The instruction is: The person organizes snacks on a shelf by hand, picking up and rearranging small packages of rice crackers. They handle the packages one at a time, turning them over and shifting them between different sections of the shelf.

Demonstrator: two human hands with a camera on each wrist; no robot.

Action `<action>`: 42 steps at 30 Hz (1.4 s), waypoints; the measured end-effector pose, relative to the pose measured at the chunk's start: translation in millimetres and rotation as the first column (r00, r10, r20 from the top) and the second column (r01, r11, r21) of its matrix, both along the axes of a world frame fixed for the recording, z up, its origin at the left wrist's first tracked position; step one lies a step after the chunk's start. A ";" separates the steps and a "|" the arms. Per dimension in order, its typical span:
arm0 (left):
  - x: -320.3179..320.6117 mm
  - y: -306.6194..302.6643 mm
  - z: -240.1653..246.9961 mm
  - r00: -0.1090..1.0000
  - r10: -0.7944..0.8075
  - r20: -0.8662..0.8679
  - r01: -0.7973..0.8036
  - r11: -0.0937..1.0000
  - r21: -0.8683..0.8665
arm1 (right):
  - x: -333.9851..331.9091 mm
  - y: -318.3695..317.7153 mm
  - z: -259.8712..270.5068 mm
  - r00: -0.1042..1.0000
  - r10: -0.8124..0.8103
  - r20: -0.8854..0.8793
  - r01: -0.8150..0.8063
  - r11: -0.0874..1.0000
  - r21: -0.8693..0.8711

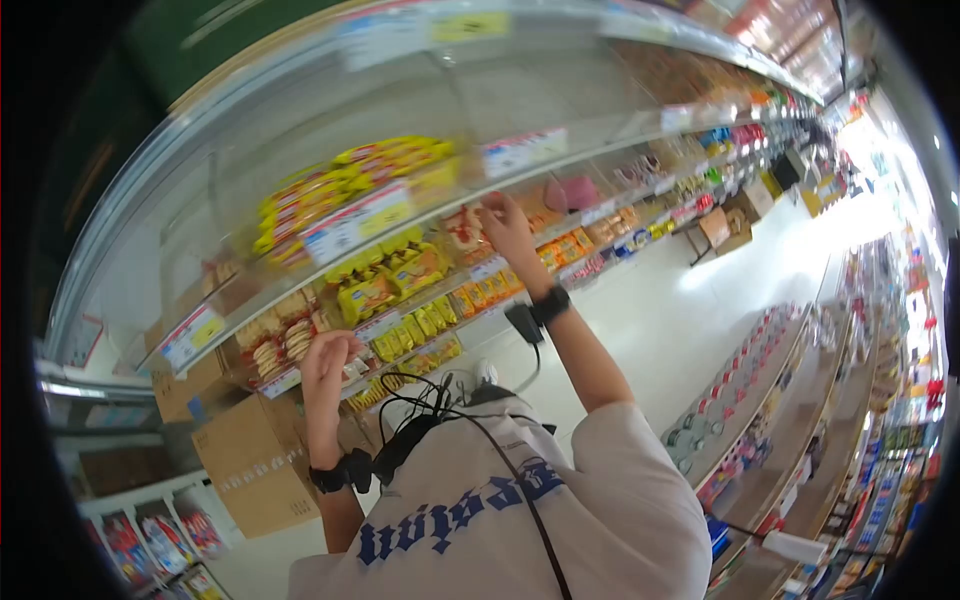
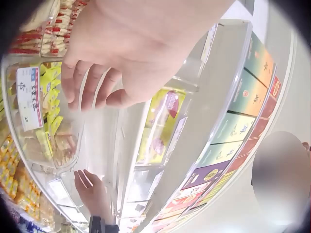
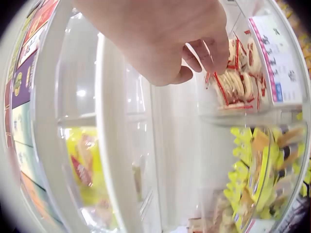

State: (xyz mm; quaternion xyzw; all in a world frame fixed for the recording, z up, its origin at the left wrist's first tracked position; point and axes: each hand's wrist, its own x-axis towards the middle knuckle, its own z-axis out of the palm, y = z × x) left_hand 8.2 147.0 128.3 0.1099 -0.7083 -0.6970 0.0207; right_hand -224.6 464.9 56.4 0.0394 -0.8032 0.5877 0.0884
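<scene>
In the head view my left hand is raised at the shelf edge beside packs of round biscuits; its fingers bend loosely with nothing in them. The left wrist view has the same hand above a clear bin of yellow packs. My right hand reaches into the shelf by red-and-white packs. In the right wrist view, that hand has bent fingertips at or just above the red-and-white packs; whether they touch is unclear.
Yellow packs fill bins between the hands. An upper shelf holds more yellow packs. A cardboard box stands on the floor at lower left. Across the aisle, another shelf holds goods. A person's blurred head is at right in the left wrist view.
</scene>
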 end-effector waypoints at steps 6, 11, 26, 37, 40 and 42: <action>-25.8 43.1 -5.8 0.999 -0.048 -0.013 0.047 0.997 -0.058 | -112.8 16.4 -30.3 0.895 0.141 -0.423 0.040 0.919 0.392; -39.8 75.7 1.3 1.000 0.004 0.000 -0.004 0.997 -0.078 | -159.6 21.0 -46.5 0.870 0.258 -0.420 0.052 0.798 0.600; -42.8 109.8 -7.1 0.992 0.095 0.077 -0.084 0.987 -0.137 | -155.9 80.4 2.0 0.785 0.606 0.127 -0.584 0.656 0.477; -62.1 108.6 -0.6 0.997 -0.030 0.078 0.039 0.992 -0.118 | -102.8 74.7 11.8 0.832 0.516 0.204 -0.546 0.701 0.458; -65.0 104.1 -4.1 0.996 -0.082 0.039 0.086 0.991 -0.103 | -92.0 69.6 -14.5 0.813 0.522 -0.257 -0.397 0.821 0.410; -65.4 101.1 -6.3 0.993 -0.117 0.005 0.117 0.990 -0.078 | -59.0 71.8 19.4 0.907 0.391 -0.157 -0.349 0.905 0.243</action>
